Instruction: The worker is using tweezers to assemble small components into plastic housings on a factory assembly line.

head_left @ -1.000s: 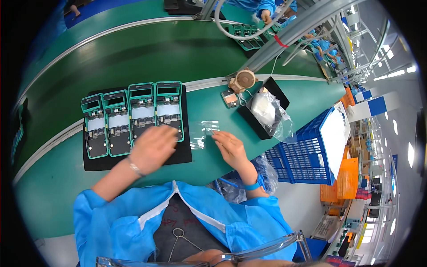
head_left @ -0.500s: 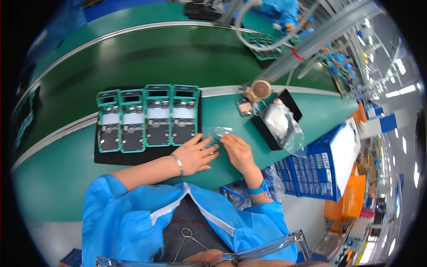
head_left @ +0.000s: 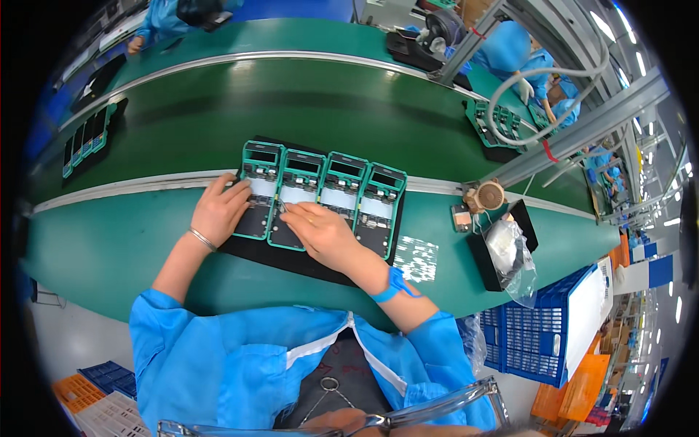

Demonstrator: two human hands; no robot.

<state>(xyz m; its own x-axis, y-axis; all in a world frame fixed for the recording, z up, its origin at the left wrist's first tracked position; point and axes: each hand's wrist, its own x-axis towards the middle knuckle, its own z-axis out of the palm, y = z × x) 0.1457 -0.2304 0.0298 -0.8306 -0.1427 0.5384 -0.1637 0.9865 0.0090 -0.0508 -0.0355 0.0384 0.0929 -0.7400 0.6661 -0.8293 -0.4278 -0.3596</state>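
Several open device housings, teal-framed with dark boards and white labels, lie side by side on a black mat [head_left: 306, 264]. My left hand [head_left: 220, 211] rests along the left edge of the leftmost housing [head_left: 256, 218], its fingers stretched out and holding nothing. Over the second housing [head_left: 300, 169], my right hand [head_left: 320, 231] is closed in a pinch at the lower edge of its white label. What sits between those fingertips is too small to make out. To the right of the mat, a clear sheet with shiny pieces [head_left: 417, 258] lies on the green table.
At the right stand a black box [head_left: 489, 255] with clear plastic bags and a round tan device [head_left: 489, 195]. Beyond the metal rail runs a green conveyor [head_left: 291, 102] carrying more housings [head_left: 91, 138]. A blue crate [head_left: 531, 320] is beside the table; co-workers [head_left: 510, 51] sit across.
Both hands have left the clear sheet and moved to the housings, the left to the leftmost one, the right to the second. The view has shifted, so the housings appear farther right.
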